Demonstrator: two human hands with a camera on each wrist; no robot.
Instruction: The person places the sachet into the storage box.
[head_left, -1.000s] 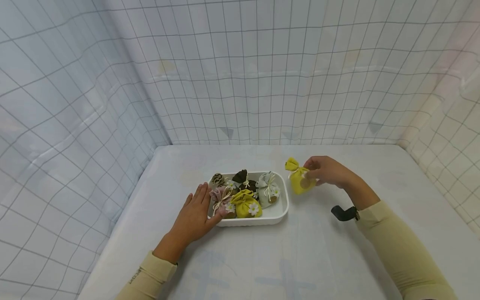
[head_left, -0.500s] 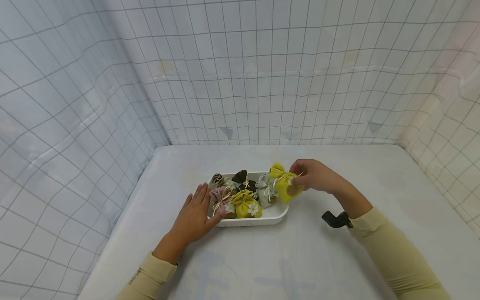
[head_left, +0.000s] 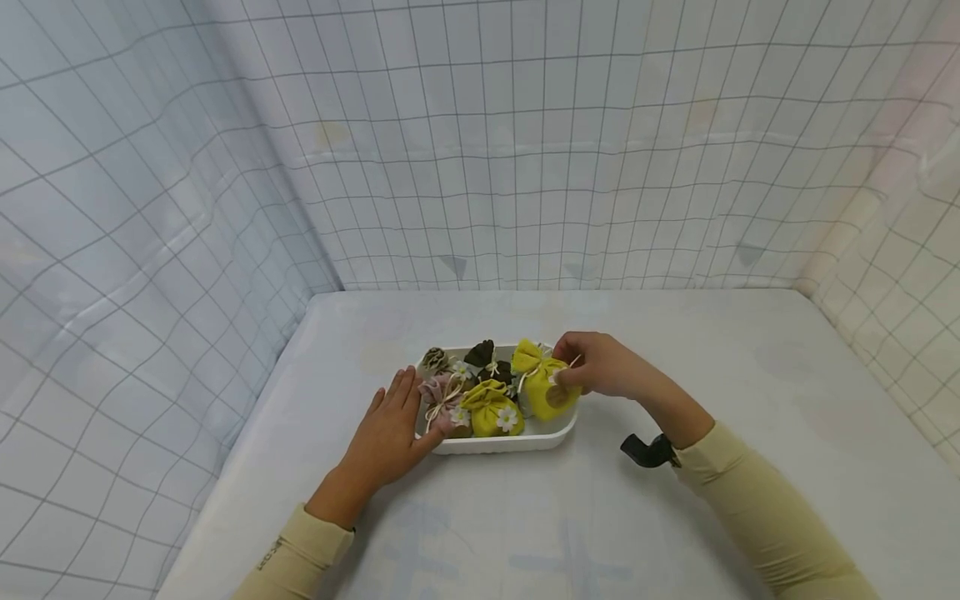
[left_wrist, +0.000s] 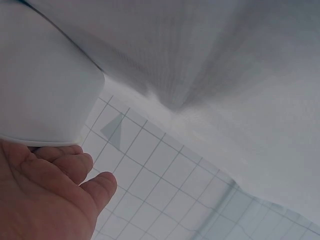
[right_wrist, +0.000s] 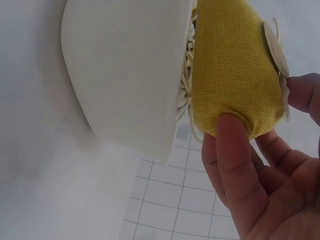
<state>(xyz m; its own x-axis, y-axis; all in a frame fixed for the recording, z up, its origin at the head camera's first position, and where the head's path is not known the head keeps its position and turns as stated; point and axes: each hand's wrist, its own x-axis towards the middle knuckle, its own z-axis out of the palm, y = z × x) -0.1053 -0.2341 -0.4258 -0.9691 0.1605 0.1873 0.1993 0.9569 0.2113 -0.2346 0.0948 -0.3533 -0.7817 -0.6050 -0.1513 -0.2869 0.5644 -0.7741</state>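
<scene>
My right hand (head_left: 606, 367) pinches a yellow drawstring pouch (head_left: 542, 390) with a white flower and round tag over the right end of a white tray (head_left: 502, 445). Close up in the right wrist view, thumb and fingers grip the yellow cloth (right_wrist: 235, 65) at the tray's rim. Straight fingers of my left hand (head_left: 381, 435) rest along the tray's left side, the thumb over its front rim. Inside the tray lie a second yellow pouch (head_left: 489, 407), a pink pouch (head_left: 438, 390), a dark brown one (head_left: 482, 354) and an olive patterned top (head_left: 435, 359). The held pouch mostly hides a pale grey pouch.
The tray stands on a white-covered table (head_left: 480, 517). White grid-patterned cloth (head_left: 480, 167) hangs behind and at both sides. A black curved wrist mount (head_left: 647, 451) sticks out from my right wrist, low over the table.
My right hand has carried the yellow pouch leftward and slightly down, from beside the tray to over its right end, covering the pale grey pouch. My left hand has stayed still.
</scene>
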